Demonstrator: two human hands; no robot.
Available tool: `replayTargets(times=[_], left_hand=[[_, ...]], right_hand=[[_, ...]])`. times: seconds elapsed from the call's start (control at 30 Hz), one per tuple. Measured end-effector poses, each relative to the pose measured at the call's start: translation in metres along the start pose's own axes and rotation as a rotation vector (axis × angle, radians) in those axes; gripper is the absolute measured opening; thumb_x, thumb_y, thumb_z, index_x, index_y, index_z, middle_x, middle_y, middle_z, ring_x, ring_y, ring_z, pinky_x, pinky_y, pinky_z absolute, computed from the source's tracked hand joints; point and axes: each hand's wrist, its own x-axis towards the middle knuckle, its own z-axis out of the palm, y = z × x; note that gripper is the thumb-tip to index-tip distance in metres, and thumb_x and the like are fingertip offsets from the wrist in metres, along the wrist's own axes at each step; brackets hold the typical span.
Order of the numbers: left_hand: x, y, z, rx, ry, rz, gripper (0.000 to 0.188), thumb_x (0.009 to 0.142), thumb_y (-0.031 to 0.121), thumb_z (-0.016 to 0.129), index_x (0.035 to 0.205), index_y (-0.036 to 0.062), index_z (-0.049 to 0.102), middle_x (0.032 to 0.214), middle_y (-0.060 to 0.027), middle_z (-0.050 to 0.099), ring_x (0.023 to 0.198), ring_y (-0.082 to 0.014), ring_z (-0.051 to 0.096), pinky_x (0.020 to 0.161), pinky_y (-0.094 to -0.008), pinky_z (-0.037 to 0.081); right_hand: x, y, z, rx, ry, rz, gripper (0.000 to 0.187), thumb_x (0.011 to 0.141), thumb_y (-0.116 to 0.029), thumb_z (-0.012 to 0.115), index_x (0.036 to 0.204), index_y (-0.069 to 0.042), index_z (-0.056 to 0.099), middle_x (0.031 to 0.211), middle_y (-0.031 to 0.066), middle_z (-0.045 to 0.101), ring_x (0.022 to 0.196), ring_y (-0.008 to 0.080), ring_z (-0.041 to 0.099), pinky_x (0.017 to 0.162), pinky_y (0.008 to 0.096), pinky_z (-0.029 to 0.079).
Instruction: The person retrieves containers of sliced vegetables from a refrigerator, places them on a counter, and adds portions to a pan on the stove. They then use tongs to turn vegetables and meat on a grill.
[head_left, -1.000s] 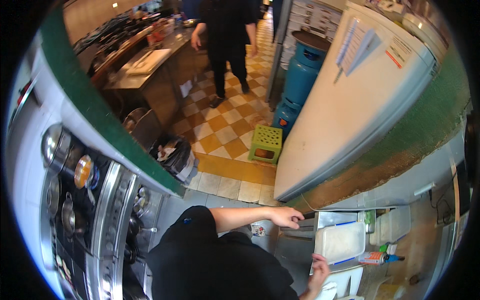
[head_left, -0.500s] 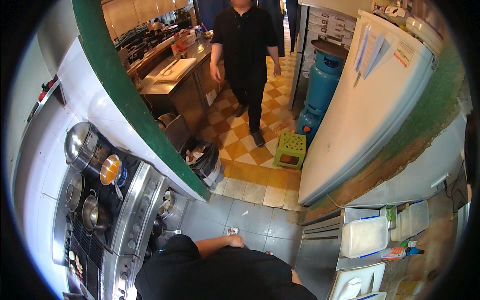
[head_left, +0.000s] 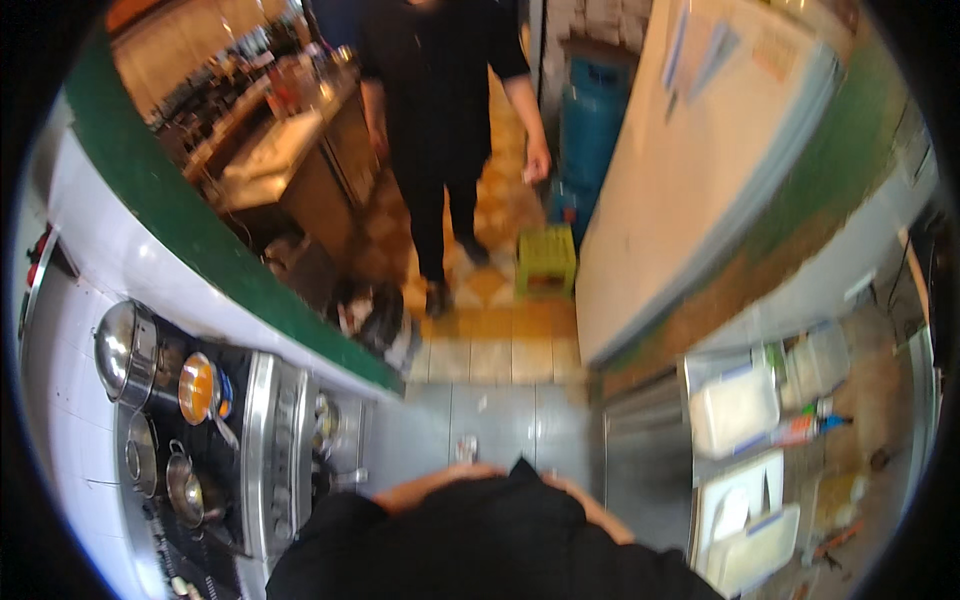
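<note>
My left hand is drawn in close to the front of my black shirt, its fingers hidden and blurred. Just right of the middle, a bit of my right hand shows at the shirt's edge; its fingers cannot be made out. I see nothing held in either hand. To the left is a stove bearing a pan of orange liquid over a blue flame, a lidded steel pot and smaller pans. A steel counter to the right carries a white tub and a cutting board.
Ahead, a person in black faces me in the passage. A fridge, blue gas cylinders and a green stool line the right side. At left are a green-edged wall and a black-lined bin. A floor step crosses the passage.
The person ahead has come closer. My view has shifted, and my left hand has moved in against my shirt. My right forearm shows more now.
</note>
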Motion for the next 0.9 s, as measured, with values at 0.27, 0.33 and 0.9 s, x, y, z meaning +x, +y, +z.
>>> replayTargets(times=[0.27,0.33,0.9], left_hand=[[-0.018,0.042,0.023,0.235,0.089,-0.048,0.038,0.093,0.033,0.045,0.105,0.0007,0.061,0.108,-0.0077,0.061,0.101,-0.0201,0.054,0.087,-0.0324,0.042],[-0.010,0.044,0.018,0.357,0.052,-0.062,0.038,0.092,0.034,0.046,0.105,0.0005,0.060,0.108,-0.0082,0.061,0.102,-0.0204,0.054,0.087,-0.0326,0.042],[0.009,0.050,-0.006,0.840,0.023,0.002,0.041,0.089,0.034,0.048,0.106,-0.0017,0.060,0.110,-0.0126,0.061,0.104,-0.0230,0.054,0.088,-0.0342,0.042]], right_hand=[[-0.006,0.002,0.008,0.064,0.018,0.030,0.033,0.079,-0.027,0.058,0.101,-0.002,0.064,0.093,0.0167,0.067,0.091,0.0283,0.063,0.080,0.0352,0.047],[-0.006,0.003,0.008,0.078,0.017,0.042,0.033,0.079,-0.026,0.058,0.101,-0.003,0.064,0.093,0.0167,0.067,0.091,0.0282,0.063,0.080,0.0352,0.047],[0.000,-0.007,-0.001,0.129,0.010,-0.031,0.032,0.078,-0.024,0.058,0.102,-0.003,0.064,0.093,0.0163,0.067,0.090,0.0278,0.063,0.079,0.0350,0.047]])
